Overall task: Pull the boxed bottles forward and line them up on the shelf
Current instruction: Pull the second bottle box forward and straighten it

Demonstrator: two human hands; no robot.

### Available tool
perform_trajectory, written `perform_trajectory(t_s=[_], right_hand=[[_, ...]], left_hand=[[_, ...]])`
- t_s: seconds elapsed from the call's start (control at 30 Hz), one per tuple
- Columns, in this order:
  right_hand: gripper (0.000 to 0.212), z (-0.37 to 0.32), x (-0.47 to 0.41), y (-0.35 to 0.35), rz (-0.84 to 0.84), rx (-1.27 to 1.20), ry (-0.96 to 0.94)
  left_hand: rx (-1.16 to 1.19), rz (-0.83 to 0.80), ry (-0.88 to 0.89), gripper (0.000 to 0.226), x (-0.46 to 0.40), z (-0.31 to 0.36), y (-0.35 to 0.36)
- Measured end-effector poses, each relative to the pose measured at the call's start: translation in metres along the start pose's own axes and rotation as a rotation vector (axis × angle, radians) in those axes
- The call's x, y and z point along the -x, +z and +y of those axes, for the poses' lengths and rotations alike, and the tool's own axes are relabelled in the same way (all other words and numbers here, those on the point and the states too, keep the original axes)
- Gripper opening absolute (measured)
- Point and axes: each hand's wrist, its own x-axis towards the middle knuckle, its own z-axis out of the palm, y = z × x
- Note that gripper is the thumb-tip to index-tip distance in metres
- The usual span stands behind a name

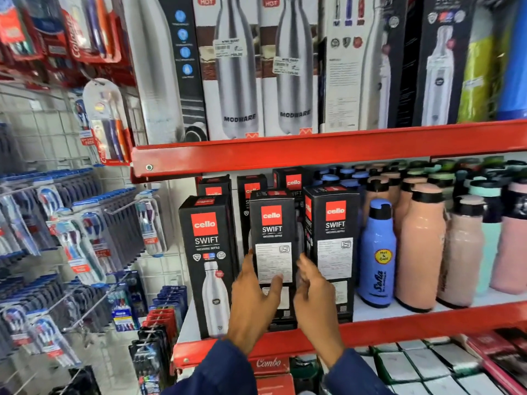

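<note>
Three black "cello SWIFT" bottle boxes stand at the front of the red-edged shelf (399, 329): a left box (206, 252), a middle box (272, 240) and a right box (332, 243). More of the same boxes (252, 185) stand behind them. My left hand (253, 300) grips the middle box's left side, thumb across its front. My right hand (315, 300) is at the box's right side, fingers curled between the middle and right boxes. Its hold is blurred.
Loose bottles stand to the right: a blue one (376, 258) and peach ones (420, 249). The upper shelf (313, 149) holds tall steel-bottle boxes. Toothbrush packs (85, 238) hang on a wire grid at left. White boxes (427, 363) lie below.
</note>
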Motion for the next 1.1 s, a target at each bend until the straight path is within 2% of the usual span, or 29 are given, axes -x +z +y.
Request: perform_trajectory(t_s=[0.1,0.23,0.43,0.57,0.73,0.87,0.97,1.1], right_hand=[[0.052,-0.002,0.008,-0.010,0.039,-0.090,-0.043],[0.054,-0.002,0.019,-0.019,0.062,-0.215,-0.092],[0.048,-0.007,0.024,-0.038,-0.013,-0.321,-0.188],[0.048,-0.006,0.015,-0.053,0.069,-0.230,-0.290],[0.061,-0.009,0.001,-0.067,-0.228,-0.213,-0.362],[0.055,-0.016,-0.001,-0.066,-0.214,-0.272,-0.347],[0.054,-0.012,0.002,-0.060,-0.189,-0.302,-0.307],[0.053,0.000,0.005,-0.047,-0.168,-0.314,-0.248]], left_hand=[[0.020,0.050,-0.050,0.057,0.004,0.004,0.001],[0.045,0.199,-0.070,0.073,0.012,0.015,0.000],[0.113,0.301,-0.039,0.074,0.025,0.019,-0.005],[0.311,0.224,0.047,0.077,0.030,0.026,-0.023],[0.466,0.039,0.107,0.090,0.018,0.027,-0.046],[0.417,-0.066,0.117,0.074,0.012,0.027,-0.048],[0.375,-0.086,0.116,0.059,0.014,0.023,-0.044],[0.282,-0.064,0.071,0.055,0.023,0.010,-0.033]])
